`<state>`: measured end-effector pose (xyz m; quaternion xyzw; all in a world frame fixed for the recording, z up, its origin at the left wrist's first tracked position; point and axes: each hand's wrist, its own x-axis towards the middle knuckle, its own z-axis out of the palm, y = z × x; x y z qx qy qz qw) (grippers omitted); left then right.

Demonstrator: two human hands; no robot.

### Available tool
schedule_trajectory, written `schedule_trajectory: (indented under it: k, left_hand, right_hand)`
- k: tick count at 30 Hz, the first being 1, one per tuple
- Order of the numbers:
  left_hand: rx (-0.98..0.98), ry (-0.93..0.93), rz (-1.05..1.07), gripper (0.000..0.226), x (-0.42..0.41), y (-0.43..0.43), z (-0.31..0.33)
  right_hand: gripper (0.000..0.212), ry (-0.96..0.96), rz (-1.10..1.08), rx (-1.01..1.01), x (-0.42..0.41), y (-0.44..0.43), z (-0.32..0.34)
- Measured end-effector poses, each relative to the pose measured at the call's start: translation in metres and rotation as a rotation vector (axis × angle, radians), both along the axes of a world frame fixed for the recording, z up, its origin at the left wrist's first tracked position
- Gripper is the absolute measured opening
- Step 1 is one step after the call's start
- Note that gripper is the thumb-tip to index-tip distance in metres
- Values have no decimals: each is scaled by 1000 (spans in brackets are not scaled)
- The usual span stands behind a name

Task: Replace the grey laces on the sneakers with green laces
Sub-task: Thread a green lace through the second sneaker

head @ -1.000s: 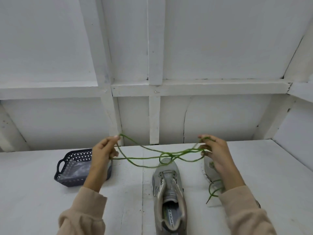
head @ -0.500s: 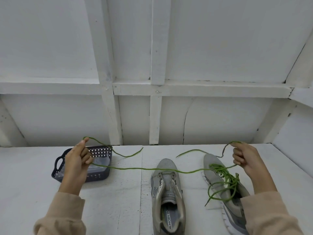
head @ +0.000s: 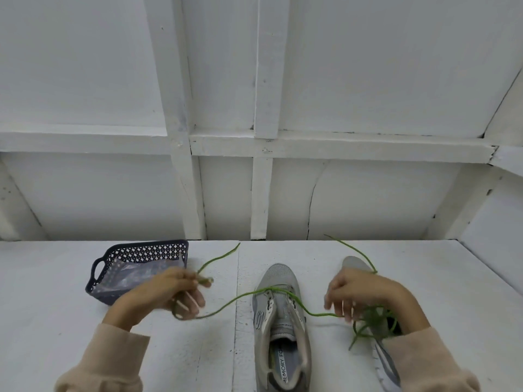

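Note:
A grey sneaker (head: 280, 321) without laces stands in the middle of the white table, toe away from me. A loose green lace (head: 240, 298) drapes across its upper. My left hand (head: 169, 292) grips one part of that lace to the left of the shoe, its free end curling up behind. My right hand (head: 359, 292) holds the other part on the right, the end trailing over its back. Under my right hand a second grey sneaker (head: 382, 360) carries a green lace (head: 370, 323); my hand and sleeve hide most of it.
A dark perforated basket (head: 99, 274) with clear plastic inside sits at the left rear of the white table (head: 56, 321). A white panelled wall (head: 260, 193) closes the back, and a slanted white panel rises at the right edge.
Both hands have dropped from chest height towards the table and come closer to the middle sneaker. The green lace, stretched taut between them before, now sags across the shoe's upper.

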<state>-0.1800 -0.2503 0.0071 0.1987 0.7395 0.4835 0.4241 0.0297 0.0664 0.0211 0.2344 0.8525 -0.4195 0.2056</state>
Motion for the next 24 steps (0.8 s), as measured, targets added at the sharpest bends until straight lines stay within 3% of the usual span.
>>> schedule_trajectory:
  k: [3, 6, 8, 10, 14, 17, 20, 24]
  left_hand:
    - [-296, 136, -190, 24, 0, -1, -8]
    - [-496, 538, -220, 29, -16, 11, -15]
    - [-472, 695, -208, 29, -30, 28, -15]
    - [-414, 736, -182, 27, -46, 54, -15]
    - [-383, 766, -110, 27, -79, 115, -30]
    - [-478, 836, -154, 37, -98, 145, -60]
    - [-617, 912, -224, 48, -105, 159, -93]
    - [-668, 1015, -232, 50, -100, 166, -116]
  right_hand:
    - [19, -231, 110, 27, 2, -3, -12]
    - [15, -104, 20, 133, -6, 19, -10]
    - [11, 39, -89, 201, -21, 39, -3]
    - [9, 133, -202, 240, -46, 63, -2]
    - [7, 109, -284, 419, -105, 112, -37]
    - [43, 11, -143, 559, -124, 136, -75]
    - [64, -36, -212, 586, -121, 140, -101]
    - [43, 31, -328, 634, -121, 143, -119]
